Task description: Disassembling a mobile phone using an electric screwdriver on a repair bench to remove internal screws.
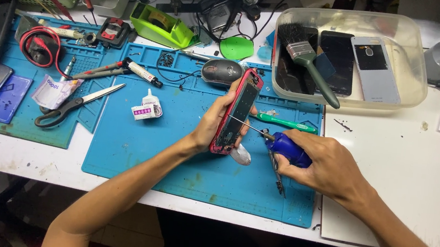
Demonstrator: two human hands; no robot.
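Note:
My left hand (217, 122) holds a red-framed opened phone (237, 111) upright on its edge above the blue work mat (162, 150). Its inner side faces right. My right hand (325, 166) grips a blue-handled screwdriver (286, 147), and the thin shaft points left with its tip touching the phone's inside. A second thin tool (275, 171) hangs down from the same hand. A green-handled screwdriver (286, 124) lies on the mat just behind the phone.
A clear plastic tub (406, 92) at the back right holds a brush and phones. Scissors (75, 106), a small glue bottle (147, 108), probes, a computer mouse (221, 72) and a green tape dispenser (162, 26) lie left and behind. Papers sit at the right edge.

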